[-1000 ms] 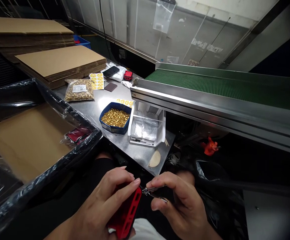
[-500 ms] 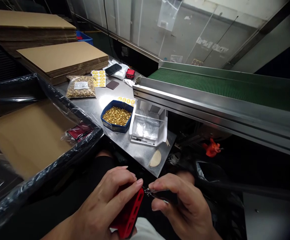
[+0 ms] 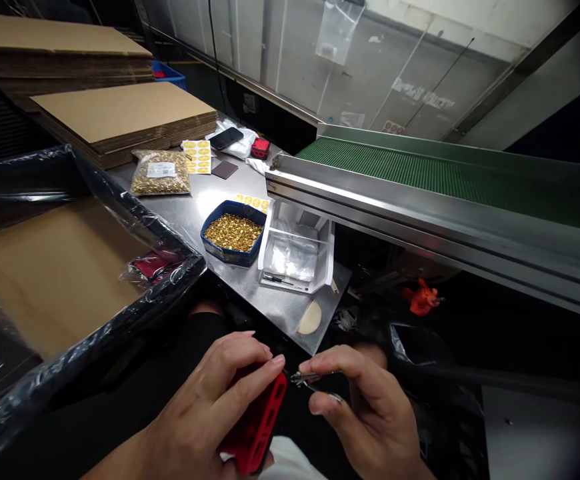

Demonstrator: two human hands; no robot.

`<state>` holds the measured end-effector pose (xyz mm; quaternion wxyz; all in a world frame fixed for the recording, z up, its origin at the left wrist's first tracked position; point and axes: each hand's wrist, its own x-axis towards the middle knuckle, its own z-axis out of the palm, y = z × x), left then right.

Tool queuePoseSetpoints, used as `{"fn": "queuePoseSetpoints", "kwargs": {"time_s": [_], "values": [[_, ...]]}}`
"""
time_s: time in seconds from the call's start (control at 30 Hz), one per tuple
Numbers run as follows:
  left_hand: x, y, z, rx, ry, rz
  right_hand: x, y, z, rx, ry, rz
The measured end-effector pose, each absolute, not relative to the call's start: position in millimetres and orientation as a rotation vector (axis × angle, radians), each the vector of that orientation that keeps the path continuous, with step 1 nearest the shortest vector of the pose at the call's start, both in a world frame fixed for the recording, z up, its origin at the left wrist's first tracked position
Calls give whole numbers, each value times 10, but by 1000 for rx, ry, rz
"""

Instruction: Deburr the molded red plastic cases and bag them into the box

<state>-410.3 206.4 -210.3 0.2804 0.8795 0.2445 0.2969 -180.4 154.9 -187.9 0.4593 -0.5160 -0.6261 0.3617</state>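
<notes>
My left hand is closed around a red plastic case with rectangular cut-outs along its edge. The fingers lie over its top and hide most of it. Close to the case's upper corner, my right hand pinches a small metal clipper between thumb and fingers. The clipper's lever stands apart from its body, and its jaws point left at the case without visibly touching it. Both hands are above my lap, in front of the metal table.
On the table are a blue tub of gold pieces, a white tray with clear bags and a pen, a bag of gold pieces and a pale half-round piece. A black-lined box stands left, a green conveyor right.
My right thumb has moved a little down and away from the fingers, and the clipper's lever stands wider. My left hand and the red case have hardly moved.
</notes>
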Motion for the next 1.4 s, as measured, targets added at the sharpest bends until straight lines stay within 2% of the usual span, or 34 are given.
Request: {"fn": "queuePoseSetpoints", "kwargs": {"time_s": [0.3,0.47,0.8,1.4], "values": [[-4118,2034,-2123,2348,677,800,-1841,1563,-1949,-1284,-1454,936],[-4099,2050,-2137,2341,672,819,-1887,1527,-1971,-1365,-1352,845],[-4091,2049,-2164,2272,725,864,-2018,1518,-2027,-1273,-1068,1013],[-4084,2026,-2180,2192,723,873,-2069,1535,-2032,-1182,-1037,1050]]}}
